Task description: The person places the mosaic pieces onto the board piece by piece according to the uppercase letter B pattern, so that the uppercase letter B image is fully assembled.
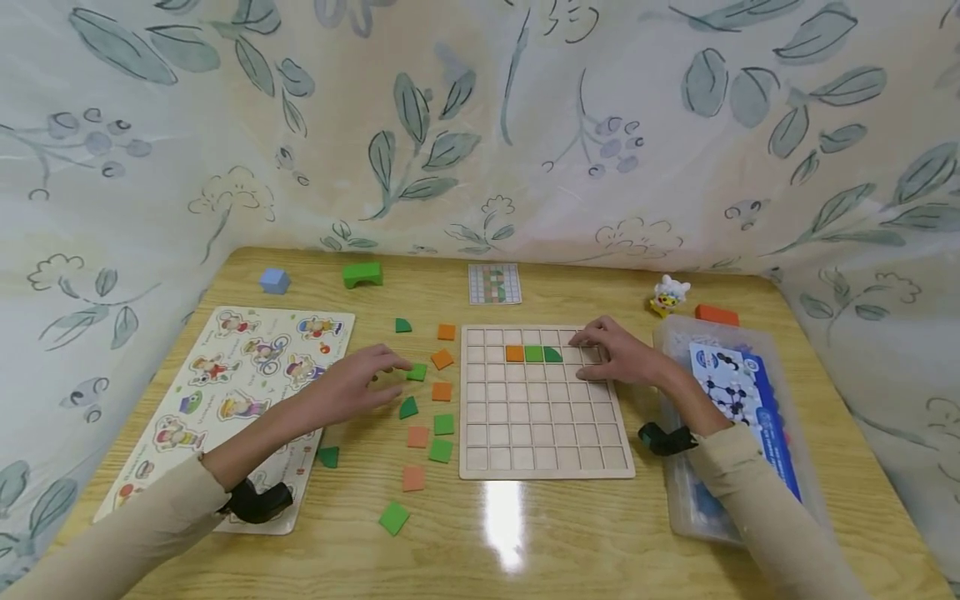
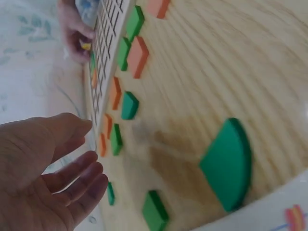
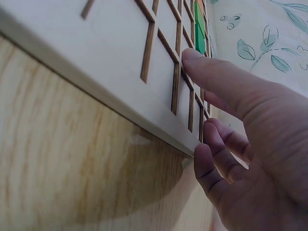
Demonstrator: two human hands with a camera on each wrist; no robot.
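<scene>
Head view: lettering on the blue-and-white sheet (image 1: 727,387), right of frame, is too small to read. Centre, a pale wooden grid board (image 1: 547,436) carries an orange square (image 1: 514,354), green square (image 1: 533,354) and dark-green quarter-circle (image 1: 552,355); left of it the left hand (image 1: 358,382) hangs empty, fingers loose; the right hand (image 1: 619,353) rests relaxed on its upper-right edge.

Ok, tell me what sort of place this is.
Likely a children's play or learning table: it bears a wooden grid board, a cartoon puzzle board and a small toy figure.
</scene>
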